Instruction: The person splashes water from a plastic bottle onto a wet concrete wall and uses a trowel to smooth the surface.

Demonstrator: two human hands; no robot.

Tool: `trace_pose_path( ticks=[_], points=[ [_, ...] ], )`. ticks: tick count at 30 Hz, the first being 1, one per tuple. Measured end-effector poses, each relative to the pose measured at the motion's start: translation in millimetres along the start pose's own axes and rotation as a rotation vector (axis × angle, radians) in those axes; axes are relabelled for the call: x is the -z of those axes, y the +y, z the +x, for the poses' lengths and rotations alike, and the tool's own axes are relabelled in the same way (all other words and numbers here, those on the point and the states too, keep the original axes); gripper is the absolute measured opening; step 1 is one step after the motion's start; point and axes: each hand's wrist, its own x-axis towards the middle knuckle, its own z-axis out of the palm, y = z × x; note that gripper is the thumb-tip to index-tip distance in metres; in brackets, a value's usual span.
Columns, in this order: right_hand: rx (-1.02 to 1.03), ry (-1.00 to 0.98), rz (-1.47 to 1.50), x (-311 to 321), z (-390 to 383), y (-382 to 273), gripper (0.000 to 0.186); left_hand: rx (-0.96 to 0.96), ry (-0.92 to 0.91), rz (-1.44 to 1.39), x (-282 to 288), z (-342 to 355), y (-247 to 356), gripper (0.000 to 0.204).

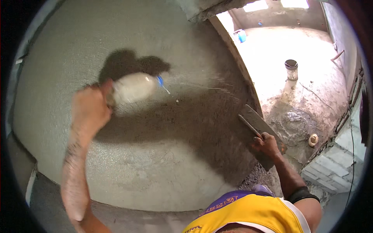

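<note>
L hand (pixel 91 110) raised w/ sideways bottle (pixel 136 87) — R hand (pixel 267 145) gripping trowel (pixel 266 125).

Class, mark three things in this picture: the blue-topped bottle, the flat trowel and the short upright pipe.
Blue-topped bottle (pixel 135 87): head view, middle of its pale body.
Flat trowel (pixel 266 126): head view, on its blade.
Short upright pipe (pixel 292 73): head view, outer wall below its dark opening.

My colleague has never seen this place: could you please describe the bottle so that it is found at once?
Start from the broad grey cement surface at the left and centre. Over it, the left hand holds the bottle by one end, its blue cap pointing right. Unlike the flat trowel in the right hand, it is rounded and whitish.
</note>
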Motion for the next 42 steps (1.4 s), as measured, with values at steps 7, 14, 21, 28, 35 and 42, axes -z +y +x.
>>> trace_pose_path(
  ticks=[7, 14, 21, 28, 35, 42],
  points=[
    [0.136, -0.05, 0.03, -16.1, 1.2, -20.2, 0.035, 0.235, 0.367, 0.25, 25.3, 81.8, -84.2, 0.042],
    [0.175, -0.001, 0.135, -26.3, 6.6, -5.5, 0.028, 0.169, 0.501, 0.259, 36.2, 118.1, -93.2, 0.036],
    [0.075, 0.052, 0.212, -12.7, -0.9, -11.8, 0.028, -0.001, 0.217, 0.357, 25.5, 87.3, -21.6, 0.025],
    [0.088, -0.009, 0.329, -1.7, 2.2, -37.6, 0.031, 0.138, 0.362, 0.322, 8.8, 101.2, -48.9, 0.025],
    [0.361, 0.048, 0.16, -7.8, 47.9, -98.5, 0.027, 0.281, 0.545, 0.167, 51.7, 154.4, -87.9, 0.028],
    [0.648, 0.056, 0.293, -20.7, 98.4, -179.5, 0.027, 0.542, 0.452, -0.103, -26.9, 90.6, -123.4, 0.05]
  ],
)
